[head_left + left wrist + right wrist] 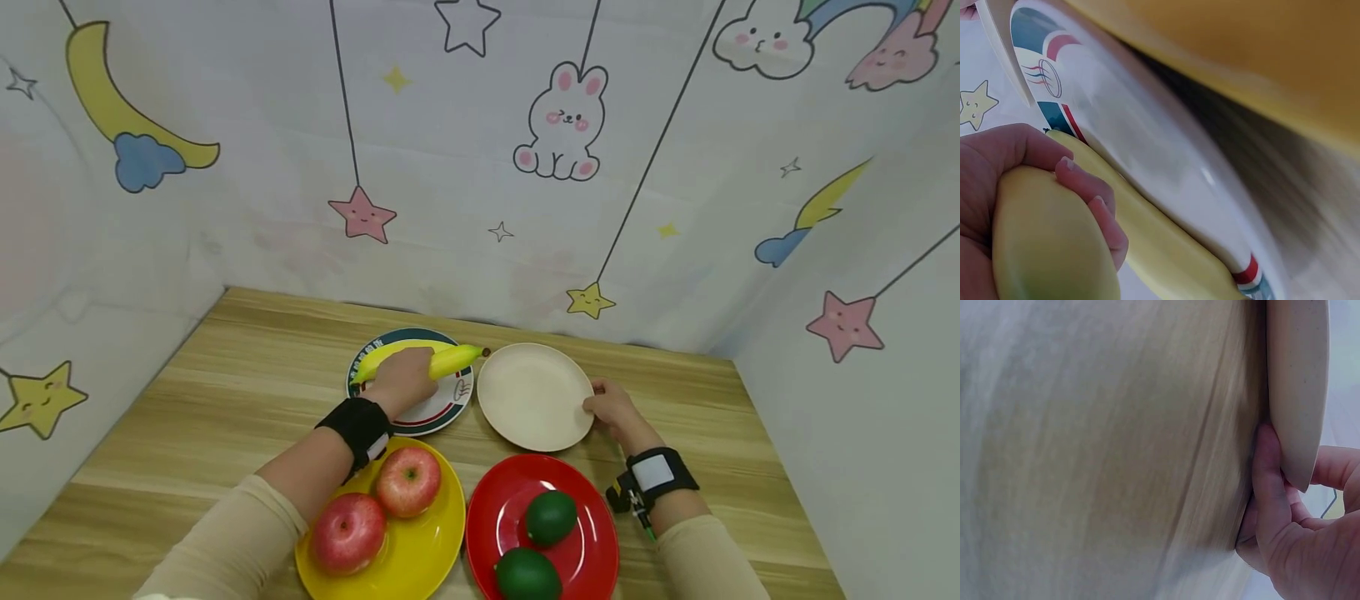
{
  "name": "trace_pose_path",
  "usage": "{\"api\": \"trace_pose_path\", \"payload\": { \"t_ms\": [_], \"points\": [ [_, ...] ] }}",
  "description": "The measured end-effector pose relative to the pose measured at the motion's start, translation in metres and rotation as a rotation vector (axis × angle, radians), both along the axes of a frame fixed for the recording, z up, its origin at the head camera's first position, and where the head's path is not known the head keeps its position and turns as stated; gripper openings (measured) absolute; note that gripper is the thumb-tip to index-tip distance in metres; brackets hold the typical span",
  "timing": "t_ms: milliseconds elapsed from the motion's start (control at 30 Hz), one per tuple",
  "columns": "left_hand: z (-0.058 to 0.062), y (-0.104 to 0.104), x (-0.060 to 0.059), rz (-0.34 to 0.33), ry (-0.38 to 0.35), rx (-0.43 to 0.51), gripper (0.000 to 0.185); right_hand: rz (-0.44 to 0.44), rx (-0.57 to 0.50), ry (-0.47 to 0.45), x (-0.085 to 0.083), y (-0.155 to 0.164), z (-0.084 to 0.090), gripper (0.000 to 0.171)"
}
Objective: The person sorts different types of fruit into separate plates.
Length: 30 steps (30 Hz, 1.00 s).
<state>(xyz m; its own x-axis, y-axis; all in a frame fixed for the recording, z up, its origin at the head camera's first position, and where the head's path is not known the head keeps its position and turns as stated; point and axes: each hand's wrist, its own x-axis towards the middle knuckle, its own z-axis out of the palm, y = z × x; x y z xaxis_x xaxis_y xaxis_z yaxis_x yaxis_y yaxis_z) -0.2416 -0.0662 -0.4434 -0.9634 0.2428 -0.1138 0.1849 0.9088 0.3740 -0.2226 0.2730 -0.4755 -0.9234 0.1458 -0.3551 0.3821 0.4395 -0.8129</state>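
Centrally, the left hand (405,377) gripped one yellow banana (450,360) over the striped white plate (442,408); the right hand (611,410) pinched the plain cream plate's (534,397) rim. Nearer stood two red apples (408,481) on a yellow plate (427,554) and two green limes (551,517) on a red plate (495,508).

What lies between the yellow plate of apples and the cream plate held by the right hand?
In the head view, only bare wooden table separates the yellow plate from the cream plate; the red plate sits just beside that gap.

Wooden table (247,367); cartoon moon-star-bunny backdrop (465,167) on three sides.
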Motion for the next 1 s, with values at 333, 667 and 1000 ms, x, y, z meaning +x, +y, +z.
{"api": "trace_pose_path", "payload": {
  "t_ms": [333,667,1000],
  "points": [
    [0.000,0.013,-0.004,-0.029,0.037,0.016,0.044,-0.013,0.008,0.006,0.000,0.001,-0.001,0.043],
    [0.010,0.031,-0.005,-0.080,0.061,0.010,0.033,-0.038,-0.036,0.032,0.001,-0.002,-0.002,0.042],
    [0.020,0.041,-0.006,-0.086,0.058,0.014,0.027,-0.067,-0.072,0.032,0.000,-0.001,-0.006,0.040]
  ]
}}
